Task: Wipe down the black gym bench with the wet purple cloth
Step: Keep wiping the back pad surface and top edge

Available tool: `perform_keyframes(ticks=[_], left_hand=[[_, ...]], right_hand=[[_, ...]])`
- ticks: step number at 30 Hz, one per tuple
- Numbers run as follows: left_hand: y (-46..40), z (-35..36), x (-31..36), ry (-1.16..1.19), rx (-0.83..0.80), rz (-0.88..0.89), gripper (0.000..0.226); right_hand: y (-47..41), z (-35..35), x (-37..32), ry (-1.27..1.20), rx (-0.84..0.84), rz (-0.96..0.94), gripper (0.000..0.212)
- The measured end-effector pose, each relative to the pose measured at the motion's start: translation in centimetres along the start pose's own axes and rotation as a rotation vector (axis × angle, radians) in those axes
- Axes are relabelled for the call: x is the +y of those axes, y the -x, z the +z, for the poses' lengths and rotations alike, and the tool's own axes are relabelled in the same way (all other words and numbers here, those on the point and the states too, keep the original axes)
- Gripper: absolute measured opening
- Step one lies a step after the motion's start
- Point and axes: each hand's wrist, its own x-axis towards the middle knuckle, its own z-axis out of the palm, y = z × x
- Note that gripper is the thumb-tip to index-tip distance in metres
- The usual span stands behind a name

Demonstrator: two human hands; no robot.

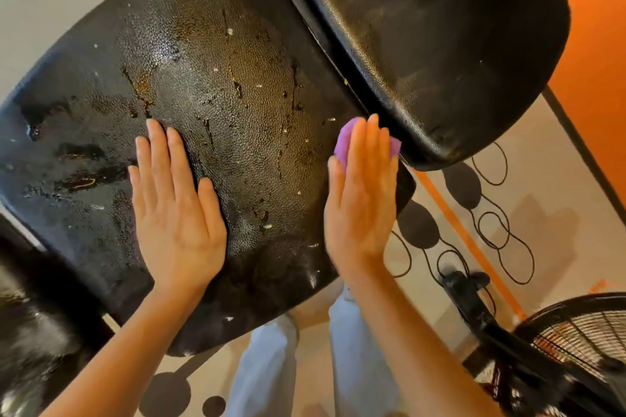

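Note:
The black gym bench seat pad [216, 85] fills the middle of the view, worn, wet and flecked with white bits. A second black pad [433, 44] rises at the upper right, across a narrow gap. My left hand [176, 203] lies flat on the seat pad with straight fingers. My right hand [362, 200] presses flat on the purple cloth [343, 142] at the seat's right edge, close to the gap between the pads. Most of the cloth is hidden under my fingers.
A black floor fan [576, 342] stands at the lower right. An orange wall [596, 44] is on the right, and a patterned floor [508, 213] lies below. My legs in light trousers [271, 376] stand beneath the seat. Dark equipment [27, 332] sits at the lower left.

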Motion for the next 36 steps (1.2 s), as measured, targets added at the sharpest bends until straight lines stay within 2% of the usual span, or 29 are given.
perform_keyframes(ticks=[3, 5, 8, 10, 13, 15, 18, 20, 23, 25, 28, 30, 31, 34, 36], left_hand=[[0.4, -0.1, -0.4, -0.002, -0.019, -0.011, 0.061], [0.4, -0.3, -0.2, 0.006, -0.026, -0.018, 0.061], [0.0, -0.1, 0.0, -0.008, -0.029, -0.001, 0.061], [-0.1, 0.1, -0.1, -0.013, -0.034, -0.001, 0.061], [0.1, 0.0, -0.3, -0.019, -0.055, -0.01, 0.062], [0.1, -0.3, -0.4, -0.017, -0.061, -0.012, 0.062], [-0.2, -0.2, -0.2, -0.014, -0.057, -0.006, 0.062], [-0.3, 0.0, -0.2, -0.013, -0.062, -0.012, 0.062], [-0.1, -0.1, -0.5, -0.023, -0.082, -0.016, 0.062], [-0.2, -0.3, -0.5, -0.025, -0.086, -0.024, 0.062], [-0.2, -0.4, -0.2, -0.021, -0.083, -0.024, 0.062], [-0.1, -0.2, -0.1, -0.023, -0.085, -0.028, 0.062], [-0.1, -0.2, -0.1, -0.028, -0.088, -0.026, 0.062], [-0.2, -0.3, -0.3, -0.038, -0.088, -0.021, 0.062], [-0.2, -0.4, -0.1, -0.043, -0.095, -0.026, 0.062]], right_hand=[[7.3, -1.4, -1.0, 0.069, -0.193, -0.23, 0.052], [5.4, -1.0, 0.3, 0.04, -0.191, -0.285, 0.052], [-3.1, 0.2, -0.6, 0.014, -0.059, -0.014, 0.056], [-2.3, 0.7, -2.3, 0.04, -0.043, 0.035, 0.057], [5.8, -0.5, -3.4, 0.122, -0.197, -0.22, 0.058], [4.7, -0.2, -1.8, 0.107, -0.203, -0.318, 0.058], [-3.5, 0.7, -2.1, 0.031, -0.073, -0.063, 0.058], [-3.8, 1.3, -2.8, 0.029, -0.037, -0.025, 0.056], [3.4, 0.5, -2.9, 0.112, -0.179, -0.286, 0.054], [2.7, 0.2, -1.7, 0.089, -0.202, -0.362, 0.056], [-5.4, 0.7, -3.6, -0.056, -0.139, -0.081, 0.062], [-6.4, 1.2, -5.3, -0.033, -0.082, -0.001, 0.062], [-4.6, 1.4, -5.6, 0.032, -0.067, -0.052, 0.062], [1.9, 0.1, -4.4, 0.17, -0.205, -0.363, 0.059], [-0.8, 0.5, -3.2, 0.128, -0.234, -0.399, 0.061]])
